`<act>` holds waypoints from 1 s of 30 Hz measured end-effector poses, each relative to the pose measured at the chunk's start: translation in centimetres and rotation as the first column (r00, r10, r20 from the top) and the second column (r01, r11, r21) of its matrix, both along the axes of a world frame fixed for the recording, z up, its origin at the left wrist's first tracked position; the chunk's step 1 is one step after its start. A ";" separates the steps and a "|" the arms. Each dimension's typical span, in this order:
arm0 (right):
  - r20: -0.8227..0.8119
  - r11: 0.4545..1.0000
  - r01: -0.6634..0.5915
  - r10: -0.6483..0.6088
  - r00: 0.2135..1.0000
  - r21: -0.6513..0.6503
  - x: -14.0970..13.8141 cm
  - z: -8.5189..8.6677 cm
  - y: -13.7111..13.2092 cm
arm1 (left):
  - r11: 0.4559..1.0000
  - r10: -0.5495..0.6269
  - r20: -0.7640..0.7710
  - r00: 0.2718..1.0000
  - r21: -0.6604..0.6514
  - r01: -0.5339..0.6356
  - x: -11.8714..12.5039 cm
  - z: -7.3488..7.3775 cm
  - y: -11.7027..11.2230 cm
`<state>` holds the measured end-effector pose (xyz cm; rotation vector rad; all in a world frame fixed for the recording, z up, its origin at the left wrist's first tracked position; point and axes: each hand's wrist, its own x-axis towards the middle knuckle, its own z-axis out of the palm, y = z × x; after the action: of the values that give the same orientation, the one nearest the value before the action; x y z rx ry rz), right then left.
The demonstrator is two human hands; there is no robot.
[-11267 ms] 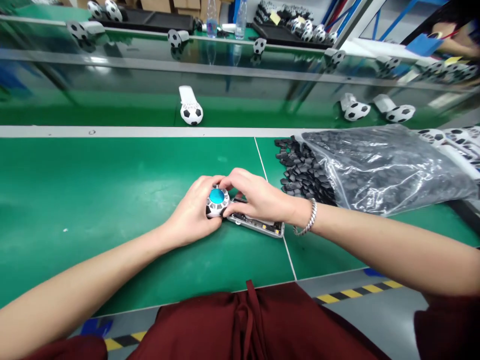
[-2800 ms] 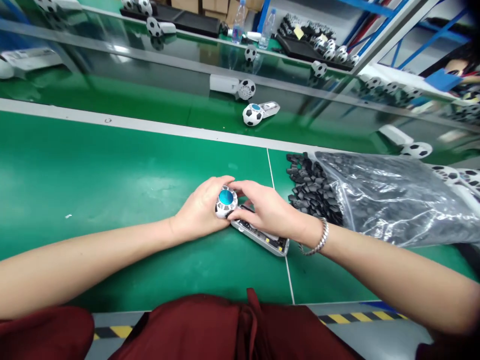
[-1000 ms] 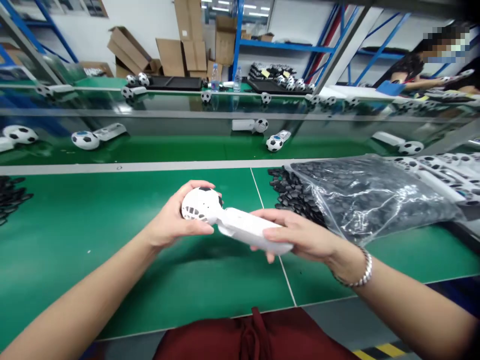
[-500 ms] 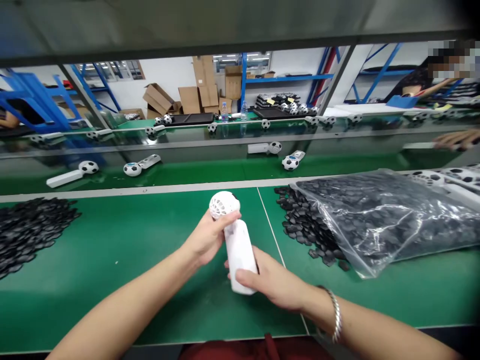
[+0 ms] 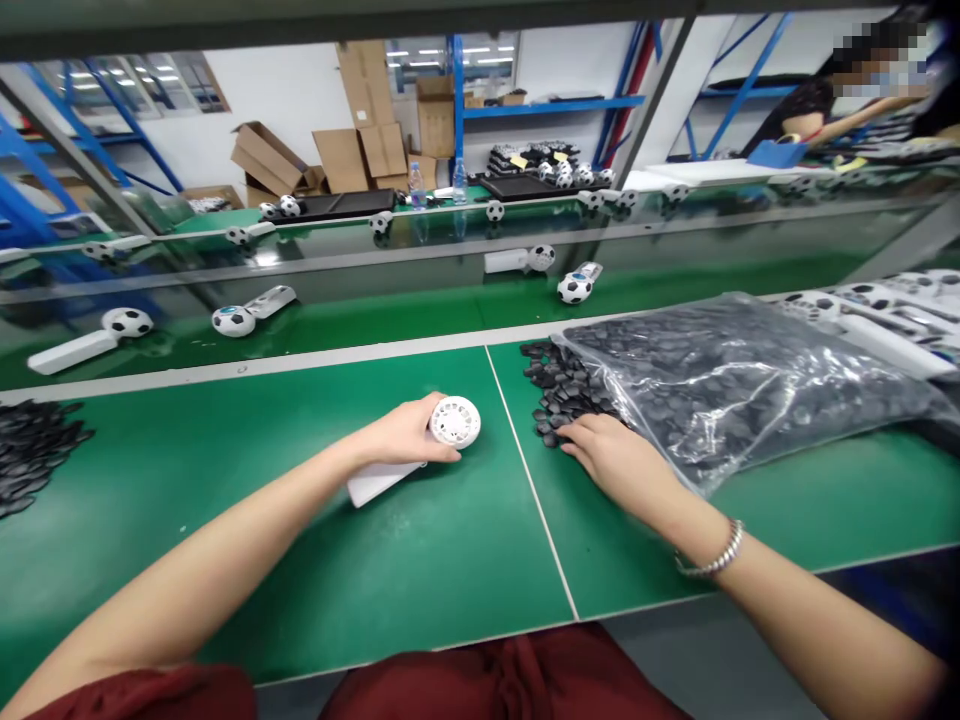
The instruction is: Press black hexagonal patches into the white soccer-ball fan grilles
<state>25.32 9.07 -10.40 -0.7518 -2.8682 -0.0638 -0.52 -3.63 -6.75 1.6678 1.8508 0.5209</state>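
Two hands are at work on the bench. My left hand (image 5: 405, 432) is closed firmly around the neck of a white handheld fan (image 5: 379, 484), at centre-left of the frame, with its round slotted grille (image 5: 455, 421) facing up just past my fingers. My right hand (image 5: 611, 455) lies open, its fingertips (image 5: 574, 447) at the edge of a loose heap of black pieces (image 5: 561, 385) spilling from a clear plastic bag (image 5: 739, 385). I cannot tell whether those fingers have hold of any piece.

Since I grip the fan near its head, the long handle sticks out, so a slack hold could let it tip onto the green bench mat (image 5: 172, 560). A careless sweep of my right hand could scatter the pieces or drag the bag, spilling more. Yellow notes (image 5: 519, 165) on the far shelf are too small to read, and no brand shows on the fan or bag.
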 end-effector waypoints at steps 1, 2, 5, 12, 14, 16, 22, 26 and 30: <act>0.005 1.000 -0.006 0.006 1.000 -0.025 -0.1 0.3 0.0 | 0.999 0.017 -0.053 0.998 0.031 -0.016 0.6 -0.3 0.1; 0.009 0.999 -0.009 0.009 1.000 -0.052 -0.2 0.6 0.0 | 0.997 0.050 -0.131 0.990 0.070 -0.041 1.0 -0.5 0.0; 0.016 0.991 -0.017 0.019 1.000 -0.129 -0.4 1.1 0.2 | 0.984 0.140 -0.367 0.920 0.154 -0.088 1.7 -0.7 -0.4; -0.158 0.929 -0.112 0.059 0.986 -0.353 -0.9 0.9 0.5 | 0.996 0.062 -0.407 0.911 0.080 -0.032 1.7 -0.9 -0.6; -0.241 0.898 -0.161 0.064 0.968 -0.409 -1.5 1.3 0.1 | 0.995 0.071 -0.437 0.897 0.100 -0.030 1.7 -1.1 -0.6; -0.320 0.872 -0.229 0.089 0.943 -0.432 -2.3 1.9 -0.5 | 0.991 0.107 -0.422 0.900 0.124 -0.059 1.6 -1.4 -0.8; -0.451 0.830 -0.461 0.297 0.842 -0.313 -5.4 2.7 -2.1 | 0.972 0.171 -0.265 0.949 0.205 -0.118 1.1 -2.0 -1.3; -0.411 0.830 -0.525 0.419 0.810 -0.190 -7.4 2.1 -2.9 | 0.975 0.151 -0.226 0.962 0.196 -0.107 1.1 -1.8 -1.3; -0.384 0.856 -0.511 0.446 0.808 -0.080 -8.9 1.7 -3.2 | 0.973 0.138 -0.209 0.968 0.214 -0.093 1.2 -1.6 -1.3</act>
<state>16.44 5.83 -8.68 -0.0201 -2.6353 0.3662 0.64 -4.94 -8.32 1.8205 2.1287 0.6099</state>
